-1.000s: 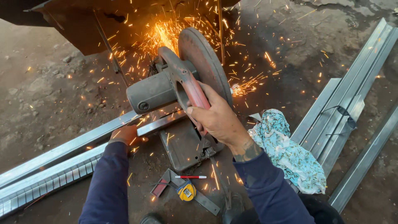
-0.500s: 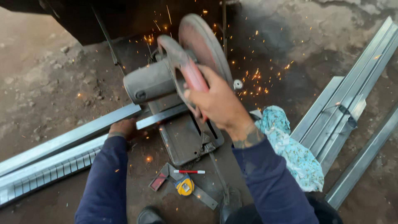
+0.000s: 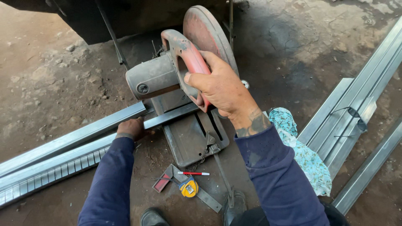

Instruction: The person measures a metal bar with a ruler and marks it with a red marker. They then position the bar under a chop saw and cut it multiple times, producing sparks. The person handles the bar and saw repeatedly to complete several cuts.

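The right hand (image 3: 220, 86) has its fingers clenched around the worn red handle of the grey metal chop saw (image 3: 176, 79) – disc raised at 12 o'clock – while the left hand (image 3: 132, 127) grips the long galvanised steel channel (image 3: 75, 136) lying on the dirt floor at 9 o'clock.

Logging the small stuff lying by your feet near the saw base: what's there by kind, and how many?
Yellow tape measure: 1
Red and white marker pen: 1
Metal try square: 1
Patterned teal cloth: 1
Total: 4
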